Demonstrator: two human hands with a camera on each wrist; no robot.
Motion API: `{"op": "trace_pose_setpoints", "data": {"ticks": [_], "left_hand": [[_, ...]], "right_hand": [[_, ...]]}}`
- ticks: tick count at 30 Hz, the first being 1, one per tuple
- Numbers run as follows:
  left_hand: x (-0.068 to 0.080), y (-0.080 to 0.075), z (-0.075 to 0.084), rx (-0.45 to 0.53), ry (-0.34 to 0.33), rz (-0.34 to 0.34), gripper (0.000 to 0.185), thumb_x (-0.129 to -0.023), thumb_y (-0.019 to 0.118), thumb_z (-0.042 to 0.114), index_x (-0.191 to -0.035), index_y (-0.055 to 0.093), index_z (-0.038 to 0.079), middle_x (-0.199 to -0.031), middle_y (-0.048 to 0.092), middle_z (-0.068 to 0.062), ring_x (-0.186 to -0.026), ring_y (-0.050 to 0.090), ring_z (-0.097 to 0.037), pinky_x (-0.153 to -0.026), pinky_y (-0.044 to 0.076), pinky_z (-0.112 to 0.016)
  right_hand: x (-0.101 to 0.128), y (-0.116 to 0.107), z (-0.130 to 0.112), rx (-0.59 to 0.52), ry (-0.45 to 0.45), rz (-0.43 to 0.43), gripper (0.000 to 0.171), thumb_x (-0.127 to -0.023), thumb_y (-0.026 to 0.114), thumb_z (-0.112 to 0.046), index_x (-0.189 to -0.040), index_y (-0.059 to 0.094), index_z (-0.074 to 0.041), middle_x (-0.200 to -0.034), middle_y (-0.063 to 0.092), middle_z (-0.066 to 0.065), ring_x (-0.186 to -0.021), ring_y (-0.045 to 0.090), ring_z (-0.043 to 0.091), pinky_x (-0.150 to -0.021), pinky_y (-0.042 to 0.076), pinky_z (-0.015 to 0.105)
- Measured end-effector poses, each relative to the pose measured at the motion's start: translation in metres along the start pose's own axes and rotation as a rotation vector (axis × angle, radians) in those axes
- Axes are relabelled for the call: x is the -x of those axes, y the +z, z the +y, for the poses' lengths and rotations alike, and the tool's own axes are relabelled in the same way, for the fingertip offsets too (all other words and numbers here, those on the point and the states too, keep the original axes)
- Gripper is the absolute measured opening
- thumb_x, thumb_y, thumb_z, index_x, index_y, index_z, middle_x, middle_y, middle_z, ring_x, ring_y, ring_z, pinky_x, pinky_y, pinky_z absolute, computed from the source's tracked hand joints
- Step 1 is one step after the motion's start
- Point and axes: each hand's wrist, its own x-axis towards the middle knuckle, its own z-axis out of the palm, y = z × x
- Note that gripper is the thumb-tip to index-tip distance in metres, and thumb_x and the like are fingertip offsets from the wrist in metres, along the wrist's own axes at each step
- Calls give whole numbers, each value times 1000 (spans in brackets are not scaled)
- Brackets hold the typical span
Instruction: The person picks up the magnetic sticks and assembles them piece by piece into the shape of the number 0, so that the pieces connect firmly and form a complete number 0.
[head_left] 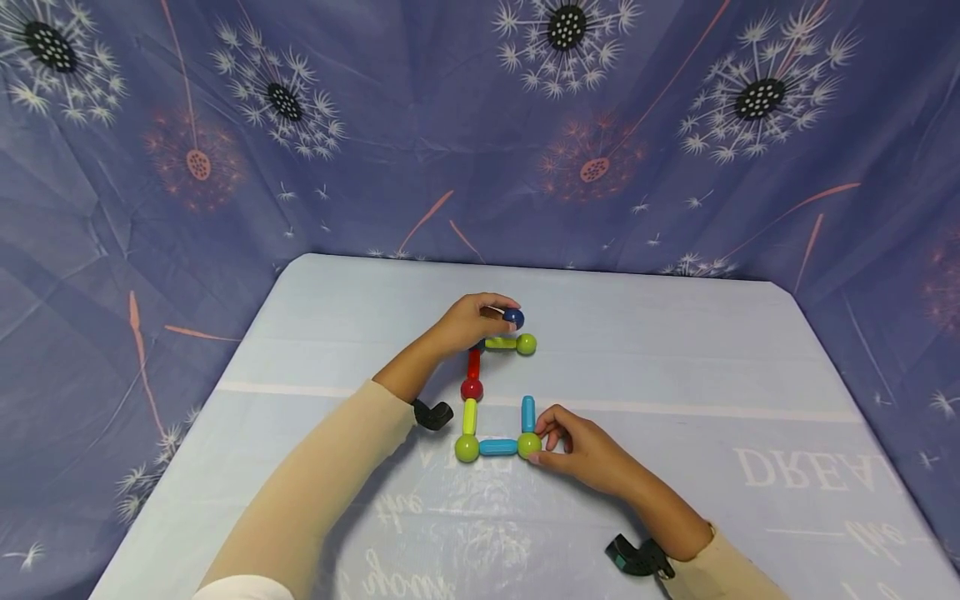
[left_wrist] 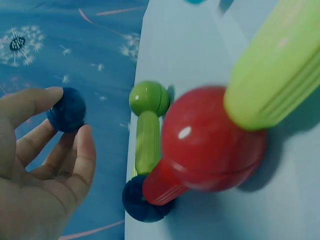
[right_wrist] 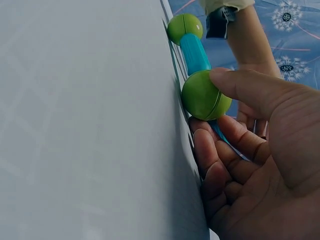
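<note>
While my left hand (head_left: 467,321) hovers over the far corner of the figure, its fingers (left_wrist: 75,155) pinch a dark blue ball (left_wrist: 66,116) between thumb and fingertips, just above the desk (head_left: 675,358). Below it lies another dark blue ball (left_wrist: 142,202), which joins a red stick (head_left: 474,363) and a yellow-green stick (head_left: 500,342); this last one ends in a green ball (head_left: 527,343). The red stick goes down to a red ball (head_left: 472,388), then a second yellow-green stick (head_left: 469,416) leads to the near left green ball (head_left: 467,448).

My right hand (head_left: 588,450) rests on the desk at the near right corner. Its thumb and fingers are closed around the corner green ball (right_wrist: 205,96), which connects a flat light blue stick (head_left: 498,447) and another light blue stick (head_left: 528,413) pointing away from me.

I think the danger is in the magnets. If I bring the held ball too close to the yellow-green stick or to the ball under it, it may jump to the wrong place and pull the top corner out of line. Also, my left wrist is near the red stick, so a careless move could push it and break the chain. If my right hand presses too hard, the near corner may slide on the smooth cloth.
</note>
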Motion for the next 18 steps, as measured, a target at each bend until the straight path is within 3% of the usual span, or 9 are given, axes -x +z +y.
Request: {"op": "trace_pose_setpoints", "data": {"ticks": [7,12,18], "left_hand": [[13,10,0,-21,56,-85,34,-92,76,23,-125,70,19,-125,67,-2,-117,62,-19,-94,54,-33],[19,16,1,-15,69,-151,33,-92,75,18,-124,70,16,-120,70,-4,-107,67,-15,-87,56,-28],[26,21,-2,-59,29,-188,36,-90,78,21,-125,70,18,-127,69,-2,-115,68,-16,-95,56,-31]], "right_hand": [[0,0,1,-1,-2,-8,34,-85,81,-38,-108,61,-22,-90,61,-2,-76,52,11,-66,43,23],[0,0,2,-7,-15,-11,34,-85,82,-38,-107,61,-22,-91,62,-2,-78,52,12,-66,43,23],[0,0,2,-1,-29,-14,34,-85,82,-38,-107,61,-22,-91,63,-3,-81,54,13,-68,43,22]]}}
